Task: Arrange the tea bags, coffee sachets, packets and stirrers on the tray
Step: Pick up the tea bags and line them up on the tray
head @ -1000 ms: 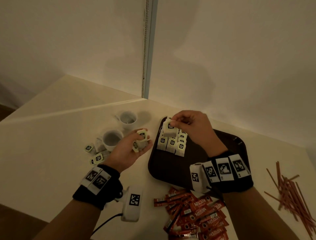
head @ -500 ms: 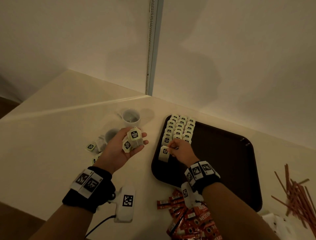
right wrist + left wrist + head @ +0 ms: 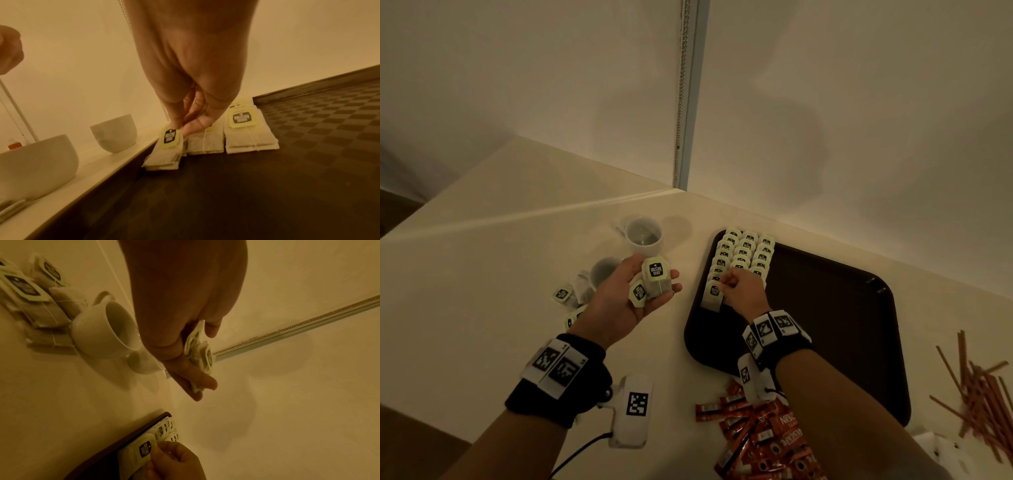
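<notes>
A dark brown tray (image 3: 825, 325) carries three rows of tea bags (image 3: 746, 253) in its far left corner. My right hand (image 3: 726, 286) pinches the tag of a tea bag (image 3: 713, 296) lying at the near end of the left row, against the tray's left rim. The right wrist view shows the fingertips (image 3: 176, 126) on that tag, with the tea bag (image 3: 166, 155) flat on the tray (image 3: 267, 178). My left hand (image 3: 654, 291) hovers palm up left of the tray, fingers curled round a few tea bags (image 3: 655, 277).
Two white cups (image 3: 643, 236) (image 3: 602, 272) and loose tea bags (image 3: 563, 294) sit left of the tray. Red coffee sachets (image 3: 767, 435) lie in a heap at the near edge. Brown stirrers (image 3: 983, 394) and white packets (image 3: 941, 448) lie to the right.
My right hand carried a tea bag from above the rows down to the near end of the left row. The left hand kept its tea bags and hardly moved.
</notes>
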Action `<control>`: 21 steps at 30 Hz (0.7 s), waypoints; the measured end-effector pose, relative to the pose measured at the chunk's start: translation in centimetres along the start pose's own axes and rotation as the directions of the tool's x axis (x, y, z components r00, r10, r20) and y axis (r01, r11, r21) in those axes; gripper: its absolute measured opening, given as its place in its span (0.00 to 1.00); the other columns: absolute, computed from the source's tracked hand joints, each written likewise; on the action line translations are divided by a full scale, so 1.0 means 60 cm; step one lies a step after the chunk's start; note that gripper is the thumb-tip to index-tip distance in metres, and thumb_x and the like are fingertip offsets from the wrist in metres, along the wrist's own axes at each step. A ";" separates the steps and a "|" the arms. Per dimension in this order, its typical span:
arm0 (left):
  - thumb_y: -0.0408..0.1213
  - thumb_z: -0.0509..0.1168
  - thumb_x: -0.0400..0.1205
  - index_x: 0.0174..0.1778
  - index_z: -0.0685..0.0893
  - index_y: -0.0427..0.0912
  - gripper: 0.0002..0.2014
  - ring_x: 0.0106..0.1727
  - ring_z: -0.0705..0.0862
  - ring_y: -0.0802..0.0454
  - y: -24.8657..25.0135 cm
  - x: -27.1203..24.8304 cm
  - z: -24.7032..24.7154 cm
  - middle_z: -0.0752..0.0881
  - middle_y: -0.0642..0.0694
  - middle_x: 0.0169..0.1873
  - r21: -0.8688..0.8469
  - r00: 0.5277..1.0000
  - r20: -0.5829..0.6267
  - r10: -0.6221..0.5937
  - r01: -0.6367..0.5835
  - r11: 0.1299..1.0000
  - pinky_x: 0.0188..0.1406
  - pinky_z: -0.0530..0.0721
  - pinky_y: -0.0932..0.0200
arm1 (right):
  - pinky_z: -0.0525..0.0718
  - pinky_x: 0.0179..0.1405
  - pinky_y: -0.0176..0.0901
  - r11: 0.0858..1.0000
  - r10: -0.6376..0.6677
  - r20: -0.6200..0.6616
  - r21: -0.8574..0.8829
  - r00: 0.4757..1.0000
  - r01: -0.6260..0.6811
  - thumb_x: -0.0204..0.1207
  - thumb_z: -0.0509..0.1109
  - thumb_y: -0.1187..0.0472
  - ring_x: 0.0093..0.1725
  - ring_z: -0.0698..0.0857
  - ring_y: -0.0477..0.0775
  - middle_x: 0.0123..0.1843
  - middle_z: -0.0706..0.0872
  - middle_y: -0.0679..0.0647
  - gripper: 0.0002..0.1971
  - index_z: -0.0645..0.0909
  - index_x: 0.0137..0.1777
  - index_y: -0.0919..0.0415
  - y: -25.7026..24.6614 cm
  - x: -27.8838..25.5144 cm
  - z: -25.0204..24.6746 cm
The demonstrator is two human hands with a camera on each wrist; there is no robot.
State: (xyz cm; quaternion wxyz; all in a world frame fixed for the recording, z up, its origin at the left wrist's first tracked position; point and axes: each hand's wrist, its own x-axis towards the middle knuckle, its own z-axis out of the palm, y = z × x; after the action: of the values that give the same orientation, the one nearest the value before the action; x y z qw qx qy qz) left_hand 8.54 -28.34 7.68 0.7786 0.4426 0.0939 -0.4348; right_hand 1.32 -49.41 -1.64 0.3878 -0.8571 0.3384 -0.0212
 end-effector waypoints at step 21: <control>0.27 0.75 0.72 0.43 0.87 0.44 0.09 0.31 0.82 0.63 0.011 0.002 0.052 0.87 0.55 0.30 0.537 0.792 0.308 0.527 -0.602 0.591 0.28 0.80 0.67 | 0.72 0.32 0.23 0.754 -0.627 0.021 0.265 0.779 0.601 0.68 0.79 0.63 0.32 0.79 0.40 0.31 0.85 0.48 0.04 0.88 0.42 0.62 -0.230 -0.089 -0.144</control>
State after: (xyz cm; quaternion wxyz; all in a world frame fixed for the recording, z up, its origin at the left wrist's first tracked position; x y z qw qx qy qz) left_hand 8.36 -30.67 9.87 0.6937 0.6493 -0.2424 -0.1961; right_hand 2.41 -45.33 14.98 0.4793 -0.8660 0.0114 -0.1421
